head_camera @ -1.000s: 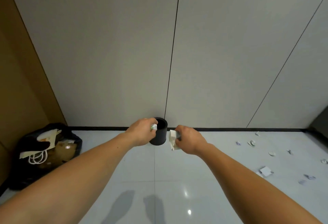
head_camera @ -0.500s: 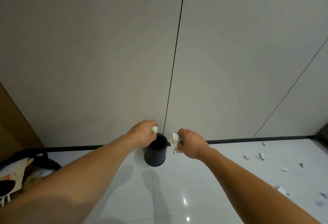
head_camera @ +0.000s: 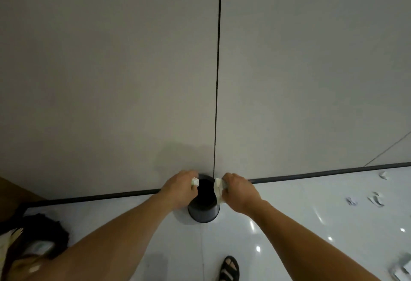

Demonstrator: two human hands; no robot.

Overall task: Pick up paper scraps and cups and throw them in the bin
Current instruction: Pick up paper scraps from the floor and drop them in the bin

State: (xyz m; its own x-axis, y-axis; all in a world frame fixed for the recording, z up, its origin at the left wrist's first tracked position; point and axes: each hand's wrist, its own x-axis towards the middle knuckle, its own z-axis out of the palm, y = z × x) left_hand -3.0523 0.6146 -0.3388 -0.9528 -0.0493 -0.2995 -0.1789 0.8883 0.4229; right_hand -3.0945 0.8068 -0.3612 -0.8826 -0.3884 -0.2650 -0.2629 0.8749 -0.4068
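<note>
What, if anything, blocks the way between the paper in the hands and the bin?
Nothing visible does. The left hand pinches a small scrap and the right hand grips a larger scrap, both at the open, lidless mouth of the black bin.

Arms stretched forward, left hand (head_camera: 180, 189) and right hand (head_camera: 240, 194) each pinch a paper scrap (head_camera: 195, 181).

You have nothing to read here. The small white scrap (head_camera: 195, 181) pinched in your left hand (head_camera: 180, 188) and the folded white paper (head_camera: 218, 190) gripped in your right hand (head_camera: 239, 194), both at 12 o'clock over the black bin (head_camera: 203, 213), show no legible print (they are small and blurred). The loose scraps (head_camera: 375, 199) on the floor at 2 o'clock and the dark bag (head_camera: 44, 234) at 9 o'clock are too blurred to show any lettering.
</note>
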